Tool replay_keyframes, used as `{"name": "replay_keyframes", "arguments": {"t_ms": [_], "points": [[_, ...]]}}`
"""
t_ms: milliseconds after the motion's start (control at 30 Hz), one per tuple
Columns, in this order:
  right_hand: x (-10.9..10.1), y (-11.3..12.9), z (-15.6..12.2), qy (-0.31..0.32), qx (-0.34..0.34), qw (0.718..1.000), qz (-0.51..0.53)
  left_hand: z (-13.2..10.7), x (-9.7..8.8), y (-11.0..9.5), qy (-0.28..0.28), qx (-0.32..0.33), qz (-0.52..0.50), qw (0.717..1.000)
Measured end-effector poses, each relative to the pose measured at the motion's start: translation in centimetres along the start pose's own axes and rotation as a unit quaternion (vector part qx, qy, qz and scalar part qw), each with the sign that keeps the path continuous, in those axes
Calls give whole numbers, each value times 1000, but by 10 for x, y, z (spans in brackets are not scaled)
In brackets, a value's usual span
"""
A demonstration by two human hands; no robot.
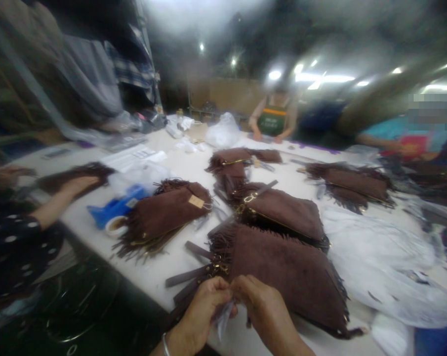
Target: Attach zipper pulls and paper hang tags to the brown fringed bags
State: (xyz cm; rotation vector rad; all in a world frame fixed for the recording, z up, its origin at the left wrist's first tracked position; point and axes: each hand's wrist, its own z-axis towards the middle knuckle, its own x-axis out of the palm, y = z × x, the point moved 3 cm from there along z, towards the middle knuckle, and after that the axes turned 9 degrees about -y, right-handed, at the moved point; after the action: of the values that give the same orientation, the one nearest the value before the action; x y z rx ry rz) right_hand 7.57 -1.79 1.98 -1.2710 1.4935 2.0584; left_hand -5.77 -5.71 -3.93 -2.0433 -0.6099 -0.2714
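Note:
At the front of the table my left hand [203, 309] and my right hand [262, 304] meet with their fingers pinched together. Between them hangs a small piece of clear plastic [223, 320], perhaps a little bag; its exact kind is too blurred to tell. Just beyond the fingers lies a brown suede pouch [282, 267] with fringe, a zip and gold-coloured hardware. Brown straps [188, 275] stick out to its left, beside my left hand. Behind it rests another brown pouch [288, 210] with a gold clasp.
A tagged pouch [167, 210] lies left, by a blue tape dispenser [115, 202]. Clear plastic bags [386, 262] spread on the right. A co-worker's hand [80, 185] touches a brown pouch at far left. Other people [273, 118] stand behind the white table [156, 277].

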Motion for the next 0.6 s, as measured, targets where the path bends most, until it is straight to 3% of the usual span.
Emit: {"name": "replay_keyframes", "arguments": {"t_ms": [167,433,600], "points": [[1,-3,4,15,41,999,-2,-6,-1,6,-31,18,11,999],[0,-1,6,27,52,998,9,0,-4,7,8,53,3,999],[3,0,4,20,54,998,27,-4,3,9,-74,68,32,994]]}}
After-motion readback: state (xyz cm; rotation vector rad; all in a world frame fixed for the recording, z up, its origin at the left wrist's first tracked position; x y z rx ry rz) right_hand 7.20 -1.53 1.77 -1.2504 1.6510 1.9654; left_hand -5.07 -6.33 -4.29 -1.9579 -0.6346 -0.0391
